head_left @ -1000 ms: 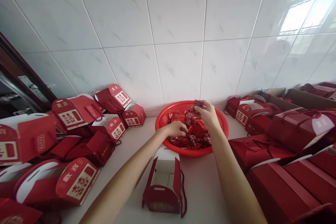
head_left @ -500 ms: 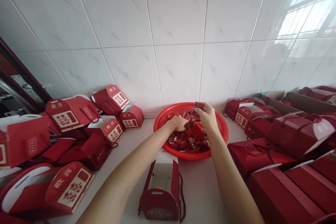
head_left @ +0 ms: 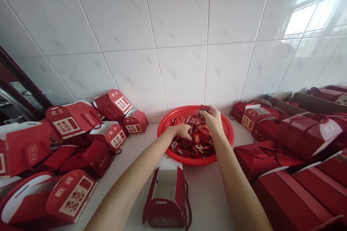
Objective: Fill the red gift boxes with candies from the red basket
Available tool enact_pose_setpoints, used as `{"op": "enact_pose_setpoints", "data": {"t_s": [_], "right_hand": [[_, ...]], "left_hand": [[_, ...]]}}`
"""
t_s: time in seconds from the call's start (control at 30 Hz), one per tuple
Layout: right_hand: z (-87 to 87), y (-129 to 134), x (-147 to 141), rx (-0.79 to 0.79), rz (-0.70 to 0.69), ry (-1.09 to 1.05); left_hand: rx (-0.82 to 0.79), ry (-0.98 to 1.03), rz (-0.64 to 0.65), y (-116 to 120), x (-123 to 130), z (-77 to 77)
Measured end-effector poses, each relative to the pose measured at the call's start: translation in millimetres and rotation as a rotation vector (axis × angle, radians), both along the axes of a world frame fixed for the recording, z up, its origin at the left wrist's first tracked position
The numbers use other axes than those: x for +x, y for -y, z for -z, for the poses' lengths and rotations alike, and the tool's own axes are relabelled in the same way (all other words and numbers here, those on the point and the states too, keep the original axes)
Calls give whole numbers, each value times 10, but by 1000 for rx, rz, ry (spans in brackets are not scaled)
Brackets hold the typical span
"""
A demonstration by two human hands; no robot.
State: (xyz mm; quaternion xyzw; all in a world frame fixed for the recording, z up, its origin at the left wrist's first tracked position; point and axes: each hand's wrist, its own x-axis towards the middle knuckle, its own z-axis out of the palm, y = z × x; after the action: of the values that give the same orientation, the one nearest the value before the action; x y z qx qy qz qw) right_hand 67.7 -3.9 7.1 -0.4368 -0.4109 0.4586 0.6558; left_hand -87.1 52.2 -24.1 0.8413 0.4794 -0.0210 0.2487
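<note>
A round red plastic basket [head_left: 230, 135] stands against the wall, holding many small red wrapped candies [head_left: 200, 148]. My left hand [head_left: 183, 131] is down among the candies on the basket's left side. Its fingers are curled, and what they grip, if anything, is hidden. My right hand [head_left: 213, 117], over the far right part of the basket, pinches a small dark red packet [head_left: 204, 108] between thumb and fingers. In front of the basket, between my forearms, an open red gift box [head_left: 165, 209] with a cord handle shows its white inside, where I see no candies.
Red gift boxes [head_left: 65, 122] with white character labels are piled on the left, several of them open. More red boxes [head_left: 298, 195] fill the right side, with a brown carton [head_left: 311, 104] behind. A tiled wall [head_left: 181, 75] rises behind the white counter [head_left: 211, 195].
My left hand has shifted slightly downward among the candies, its fingers more curled in, and some candies lie differently. My right hand still holds the small packet in nearly the same place.
</note>
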Motion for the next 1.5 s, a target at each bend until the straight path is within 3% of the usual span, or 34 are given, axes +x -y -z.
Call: {"op": "enact_pose_setpoints", "data": {"t_s": [0.13, 0.27, 0.53, 0.83, 0.97, 1.1, 1.3, 1.5], "right_hand": [[16, -18, 10, 0, 17, -51], [14, -26, 18, -3, -17, -93], [9, -43, 32, -29, -40, -173], [29, -48, 35, 29, -109, -141], [44, -51, 54, -14, -110, -95], [60, -49, 58, -16, -146, -19], [37, -20, 44, -11, -200, 23], [18, 37, 35, -21, -369, 111]], "left_hand": [[-124, 13, -6, -33, -36, -16], [-125, 123, -14, -83, -105, -3], [-105, 703, -162, -76, -148, -53], [4, 964, -173, -29, -128, -105], [-37, 1108, -182, -17, -128, -120], [-83, 1174, -219, -7, -121, -122], [10, 1234, -286, -30, -128, -124], [-28, 1207, -216, 7, -121, -150]]}}
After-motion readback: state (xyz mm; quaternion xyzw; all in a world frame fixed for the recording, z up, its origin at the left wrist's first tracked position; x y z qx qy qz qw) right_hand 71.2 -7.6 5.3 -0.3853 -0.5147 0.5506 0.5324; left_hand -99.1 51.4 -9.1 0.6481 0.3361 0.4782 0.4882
